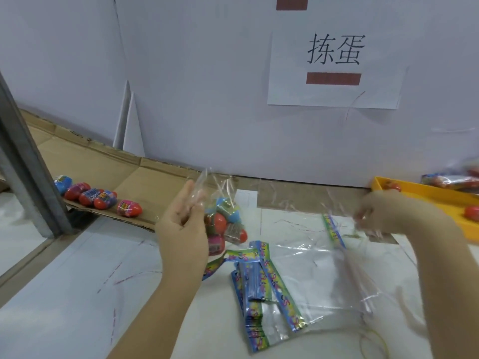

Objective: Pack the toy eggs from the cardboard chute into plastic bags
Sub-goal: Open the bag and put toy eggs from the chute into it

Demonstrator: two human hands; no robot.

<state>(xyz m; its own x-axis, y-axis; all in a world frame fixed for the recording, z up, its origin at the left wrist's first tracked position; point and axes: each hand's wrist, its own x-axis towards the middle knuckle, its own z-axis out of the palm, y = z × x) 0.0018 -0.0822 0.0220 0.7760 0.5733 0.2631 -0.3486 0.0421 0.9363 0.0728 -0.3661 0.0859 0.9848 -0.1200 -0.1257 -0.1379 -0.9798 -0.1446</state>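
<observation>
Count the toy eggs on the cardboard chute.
5, lined along the chute: blue egg beside the post, three reddish eggs, pink egg rightmost. Others may hide behind it.

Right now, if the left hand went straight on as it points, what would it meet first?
Probably the white wall behind the chute; the left hand, holding the bag, points up and away; depth unclear.

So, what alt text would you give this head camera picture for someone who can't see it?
A person's left hand holds up a clear bag of toy eggs while the right hand pinches an empty clear bag at a white table. More eggs line a cardboard chute at left; a yellow tray sits at right.
</observation>
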